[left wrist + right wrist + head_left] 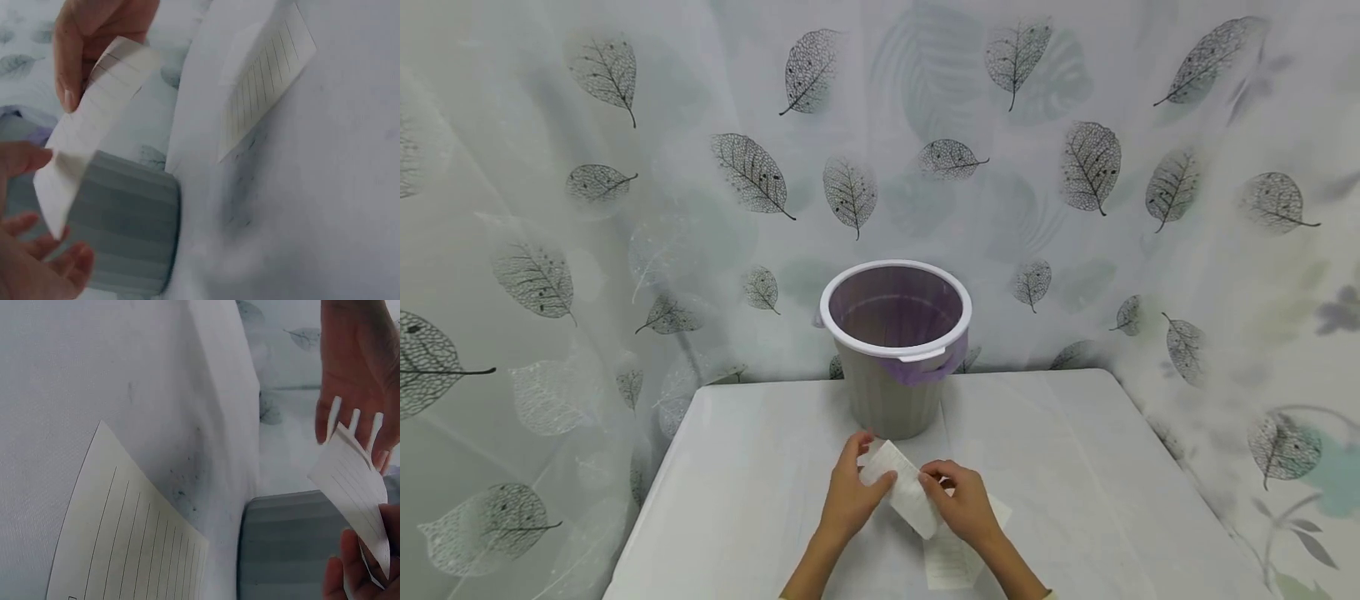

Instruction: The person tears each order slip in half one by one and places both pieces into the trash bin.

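Note:
A small sheet of lined paper (913, 493) is held up between both hands, over the table and in front of the bucket. My left hand (853, 493) holds its left end, thumb on the near face and fingers behind. With thumb and fingertips my right hand (961, 505) pinches the other side. The sheet bends slightly in the left wrist view, where its ruled lines (103, 103) show. Beneath the right hand, a second lined sheet (950, 564) lies on the table, partly covered by that hand and wrist; it looms large in the right wrist view (134, 531).
Behind the hands stands a grey bucket (887, 396) with a white rim (897, 348) and a purple bag lining it. The white-covered table (760, 483) reaches back to a leaf-printed curtain (880, 125). Small dark specks (189, 494) dot the tabletop near the bucket.

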The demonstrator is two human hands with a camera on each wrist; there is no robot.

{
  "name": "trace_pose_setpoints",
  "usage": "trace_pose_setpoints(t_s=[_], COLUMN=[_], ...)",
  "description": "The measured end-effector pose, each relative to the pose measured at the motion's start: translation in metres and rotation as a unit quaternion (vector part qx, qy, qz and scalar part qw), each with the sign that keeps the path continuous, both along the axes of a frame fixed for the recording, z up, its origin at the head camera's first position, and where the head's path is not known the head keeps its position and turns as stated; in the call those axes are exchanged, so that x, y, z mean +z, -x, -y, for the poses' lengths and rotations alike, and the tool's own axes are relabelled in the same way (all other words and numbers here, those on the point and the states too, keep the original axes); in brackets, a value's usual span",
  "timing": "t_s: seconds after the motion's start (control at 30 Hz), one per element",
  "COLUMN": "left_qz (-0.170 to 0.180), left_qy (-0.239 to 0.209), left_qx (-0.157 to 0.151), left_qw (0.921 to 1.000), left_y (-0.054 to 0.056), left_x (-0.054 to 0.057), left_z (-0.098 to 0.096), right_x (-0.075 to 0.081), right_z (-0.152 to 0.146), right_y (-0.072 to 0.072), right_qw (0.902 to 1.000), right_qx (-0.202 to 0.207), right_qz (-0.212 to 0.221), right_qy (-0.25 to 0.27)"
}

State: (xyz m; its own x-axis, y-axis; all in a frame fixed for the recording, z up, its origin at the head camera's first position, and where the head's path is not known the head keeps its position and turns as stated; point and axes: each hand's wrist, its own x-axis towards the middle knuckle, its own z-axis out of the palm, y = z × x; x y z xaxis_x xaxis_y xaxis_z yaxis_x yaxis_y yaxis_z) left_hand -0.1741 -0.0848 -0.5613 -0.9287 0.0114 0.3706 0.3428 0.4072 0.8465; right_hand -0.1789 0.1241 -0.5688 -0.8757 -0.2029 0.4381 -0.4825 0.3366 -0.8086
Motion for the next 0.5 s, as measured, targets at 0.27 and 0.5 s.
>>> trace_pose_setpoints(t_s=[0.27, 0.5], left_qz=[-0.115, -0.085], left_qy=[0.324, 0.371], left_qx=[-0.077, -0.117], left_qw=[0.9360, 0.9174], left_y=[-0.007, -0.010], left_x=[0.024, 0.032], left_z=[-0.007, -0.006], right_x=[-0.002, 0.001], right_z=[0.001, 0.003], right_y=[-0.001, -0.003], right_qw=[0.9872, 0.9780], right_qx=[0.056, 0.075], right_qz=[-0.119, -0.149], right_qy=[-0.090, -0.125])
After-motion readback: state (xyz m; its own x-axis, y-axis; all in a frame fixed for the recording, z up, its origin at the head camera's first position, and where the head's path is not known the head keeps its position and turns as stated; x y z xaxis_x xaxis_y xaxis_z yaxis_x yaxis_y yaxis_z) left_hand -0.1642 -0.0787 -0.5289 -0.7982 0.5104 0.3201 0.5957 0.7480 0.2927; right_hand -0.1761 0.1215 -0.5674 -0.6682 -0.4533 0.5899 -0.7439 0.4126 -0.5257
